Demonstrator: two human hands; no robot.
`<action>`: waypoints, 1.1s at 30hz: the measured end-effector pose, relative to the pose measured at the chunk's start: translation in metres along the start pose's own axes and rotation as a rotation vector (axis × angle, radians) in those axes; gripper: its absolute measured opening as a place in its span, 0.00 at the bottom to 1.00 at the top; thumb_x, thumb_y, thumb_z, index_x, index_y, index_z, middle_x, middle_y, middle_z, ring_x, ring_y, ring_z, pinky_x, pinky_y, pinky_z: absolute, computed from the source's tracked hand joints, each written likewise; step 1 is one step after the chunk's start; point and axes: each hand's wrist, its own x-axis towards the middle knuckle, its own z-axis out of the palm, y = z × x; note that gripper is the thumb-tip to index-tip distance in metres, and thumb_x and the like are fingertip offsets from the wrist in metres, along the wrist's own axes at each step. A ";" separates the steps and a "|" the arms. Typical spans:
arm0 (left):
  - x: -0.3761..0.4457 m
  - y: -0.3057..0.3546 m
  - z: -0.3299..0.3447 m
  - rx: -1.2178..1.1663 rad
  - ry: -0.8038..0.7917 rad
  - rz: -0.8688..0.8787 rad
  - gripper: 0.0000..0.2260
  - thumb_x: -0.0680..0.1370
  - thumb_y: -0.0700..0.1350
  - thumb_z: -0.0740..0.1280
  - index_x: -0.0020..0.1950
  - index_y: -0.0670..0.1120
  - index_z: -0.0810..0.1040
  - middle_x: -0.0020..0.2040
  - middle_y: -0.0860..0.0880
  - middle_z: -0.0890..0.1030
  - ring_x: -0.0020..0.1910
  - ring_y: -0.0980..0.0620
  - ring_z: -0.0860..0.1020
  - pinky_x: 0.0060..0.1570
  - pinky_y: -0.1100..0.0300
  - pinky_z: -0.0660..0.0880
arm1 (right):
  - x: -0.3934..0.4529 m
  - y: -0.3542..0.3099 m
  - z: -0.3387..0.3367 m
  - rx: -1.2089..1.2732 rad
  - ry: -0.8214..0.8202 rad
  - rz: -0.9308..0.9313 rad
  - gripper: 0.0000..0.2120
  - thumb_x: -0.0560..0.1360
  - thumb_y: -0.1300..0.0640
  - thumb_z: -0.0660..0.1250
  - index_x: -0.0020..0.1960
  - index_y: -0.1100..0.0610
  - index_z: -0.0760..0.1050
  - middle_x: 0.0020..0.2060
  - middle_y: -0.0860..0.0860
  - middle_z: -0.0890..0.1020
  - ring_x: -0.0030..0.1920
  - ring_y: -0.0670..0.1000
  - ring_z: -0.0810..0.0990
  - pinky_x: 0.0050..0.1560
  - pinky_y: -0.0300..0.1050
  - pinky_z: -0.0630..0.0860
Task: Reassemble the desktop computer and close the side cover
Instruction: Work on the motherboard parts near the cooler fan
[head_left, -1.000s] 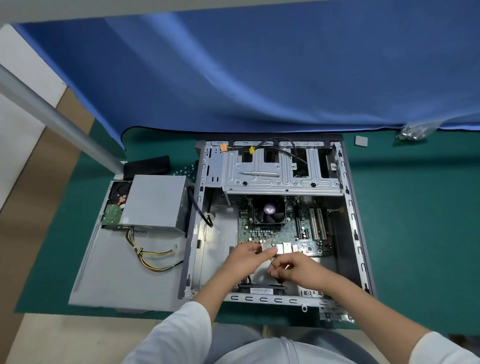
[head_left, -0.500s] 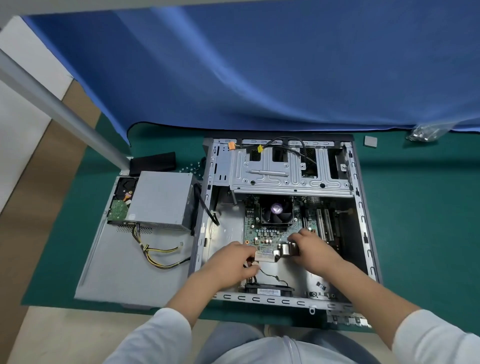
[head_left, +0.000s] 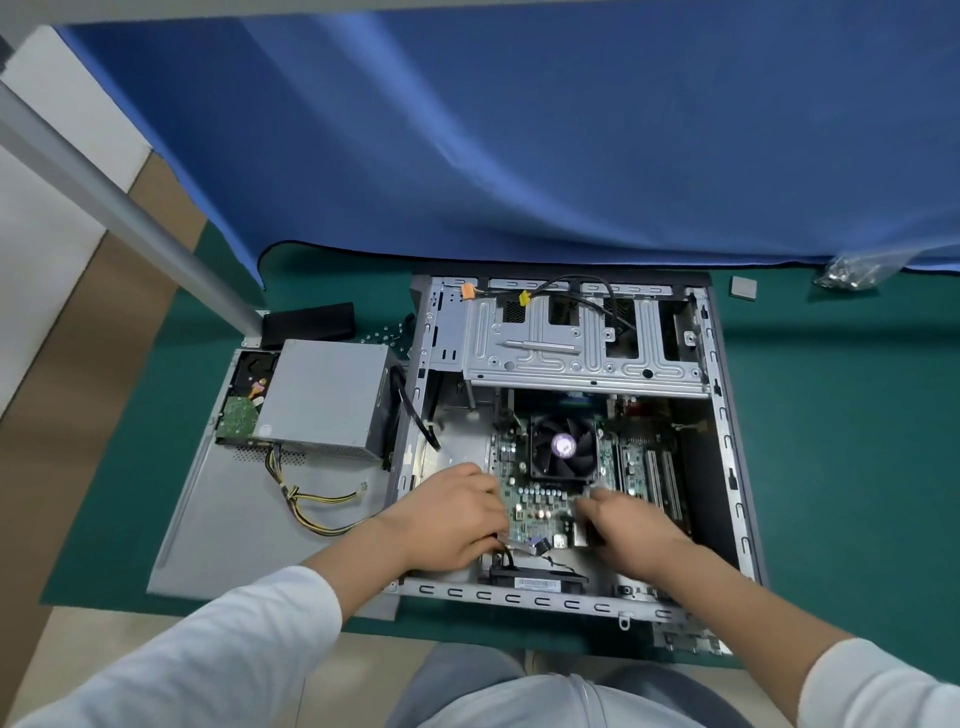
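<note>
1. Both your hands have moved deeper into the open case (head_left: 727, 441) over the last second; earlier they met near its front edge, pinching a thin wire.
2. Your left hand (head_left: 447, 519) now lies at the left edge of the motherboard (head_left: 540, 504), fingers curled down; a small wired connector (head_left: 537, 544) shows just beside them. Cannot tell whether it is gripped.
3. Your right hand (head_left: 631, 530) has gone to the board's lower right, fingers curled on its edge; grasp unclear.
4. Judgement: you are seating the board or plugging a lead.
5. Power supply (head_left: 327, 395) and side cover (head_left: 234, 530) lie outside, left of the case: much remains.
</note>
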 end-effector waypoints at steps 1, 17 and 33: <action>-0.001 -0.001 0.001 -0.007 -0.013 -0.007 0.11 0.79 0.51 0.61 0.51 0.49 0.81 0.46 0.55 0.82 0.50 0.52 0.74 0.55 0.59 0.67 | -0.002 0.000 0.005 0.013 -0.016 0.002 0.18 0.73 0.61 0.66 0.62 0.53 0.71 0.57 0.51 0.74 0.54 0.53 0.77 0.48 0.41 0.71; 0.003 -0.001 0.007 -0.050 0.018 -0.103 0.11 0.79 0.49 0.61 0.53 0.48 0.81 0.47 0.53 0.82 0.49 0.52 0.76 0.52 0.57 0.73 | 0.042 0.002 -0.038 0.112 0.098 0.037 0.54 0.65 0.48 0.77 0.77 0.55 0.45 0.72 0.54 0.56 0.73 0.57 0.54 0.70 0.52 0.63; 0.004 -0.002 0.009 -0.003 -0.050 -0.118 0.14 0.81 0.52 0.56 0.59 0.49 0.78 0.53 0.54 0.80 0.55 0.52 0.74 0.58 0.57 0.68 | 0.048 -0.001 -0.030 -0.016 0.093 0.026 0.50 0.65 0.49 0.76 0.76 0.51 0.47 0.67 0.53 0.62 0.67 0.56 0.60 0.56 0.51 0.76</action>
